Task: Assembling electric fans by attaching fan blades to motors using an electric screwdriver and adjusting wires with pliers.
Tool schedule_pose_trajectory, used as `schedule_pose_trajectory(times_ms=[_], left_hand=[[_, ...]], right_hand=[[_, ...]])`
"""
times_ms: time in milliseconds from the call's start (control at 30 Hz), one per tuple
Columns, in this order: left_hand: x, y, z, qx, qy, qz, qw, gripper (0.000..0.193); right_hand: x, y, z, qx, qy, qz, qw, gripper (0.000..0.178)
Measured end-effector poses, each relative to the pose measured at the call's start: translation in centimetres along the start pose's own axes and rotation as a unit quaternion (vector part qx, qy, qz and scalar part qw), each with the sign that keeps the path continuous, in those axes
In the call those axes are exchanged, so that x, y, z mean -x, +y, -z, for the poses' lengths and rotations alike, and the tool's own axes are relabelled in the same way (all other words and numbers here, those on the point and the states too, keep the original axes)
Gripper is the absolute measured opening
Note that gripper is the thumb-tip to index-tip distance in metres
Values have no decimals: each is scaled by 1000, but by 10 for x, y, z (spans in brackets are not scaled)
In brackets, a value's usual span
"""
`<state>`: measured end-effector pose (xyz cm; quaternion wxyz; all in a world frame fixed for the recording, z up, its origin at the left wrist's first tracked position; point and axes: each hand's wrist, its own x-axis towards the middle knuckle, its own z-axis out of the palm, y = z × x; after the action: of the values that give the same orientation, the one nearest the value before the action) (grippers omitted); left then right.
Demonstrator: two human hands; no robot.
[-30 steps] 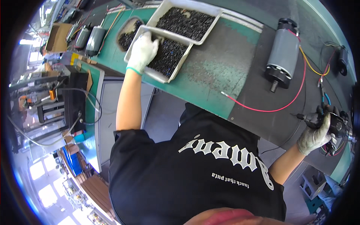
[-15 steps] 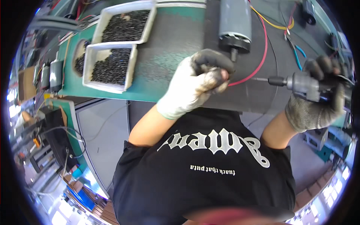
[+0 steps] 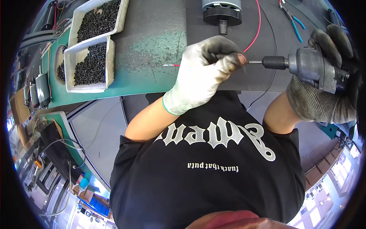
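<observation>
My left hand (image 3: 202, 70), in a dirty white glove, is closed in a pinch at the bench's near edge. What its fingertips hold is too small to make out. My right hand (image 3: 318, 101), also gloved, grips a dark power screwdriver (image 3: 305, 66) held level. Its black chuck (image 3: 273, 62) and thin bit (image 3: 254, 62) point left, the tip at the left fingertips. Just beyond the left hand lies a grey motor (image 3: 222, 14) with a threaded shaft (image 3: 223, 27) facing me. A red wire (image 3: 257, 35) runs behind the left hand; its bare end emerges on the other side.
Two white bins (image 3: 108, 74) of small black screw-like parts (image 3: 89, 65) stand on the green bench (image 3: 141, 76) at left. Blue-handled pliers (image 3: 296, 28) and a black cable (image 3: 275, 42) lie at right. Several grey motors (image 3: 42, 89) stand at far left.
The screwdriver has come left and slightly up, its tip now at my left fingertips. My left hand stays pinched. The bench scene has shifted up and left in view.
</observation>
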<state>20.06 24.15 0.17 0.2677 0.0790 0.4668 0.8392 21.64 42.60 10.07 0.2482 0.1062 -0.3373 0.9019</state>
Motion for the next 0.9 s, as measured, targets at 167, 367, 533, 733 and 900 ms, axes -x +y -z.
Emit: schedule_pose_trajectory(times_ms=[167,367,533,733,900], left_hand=[[-2,-23,1,164,23,3,986,18],[-13,-23,8,324,-28,11,946,28],[-13,-19,2,249,-32,20,968,41],[-10,-11,-2,111,-5,29,993,47],[-10,-30,12,230,-121,148,954,42]], right_hand=[[-2,27,-2,35,5,3,999,27],[-4,17,17,77,14,18,997,29],[1,25,16,113,21,39,993,30],[-1,13,31,153,19,63,986,31],[1,13,36,184,15,68,980,32]])
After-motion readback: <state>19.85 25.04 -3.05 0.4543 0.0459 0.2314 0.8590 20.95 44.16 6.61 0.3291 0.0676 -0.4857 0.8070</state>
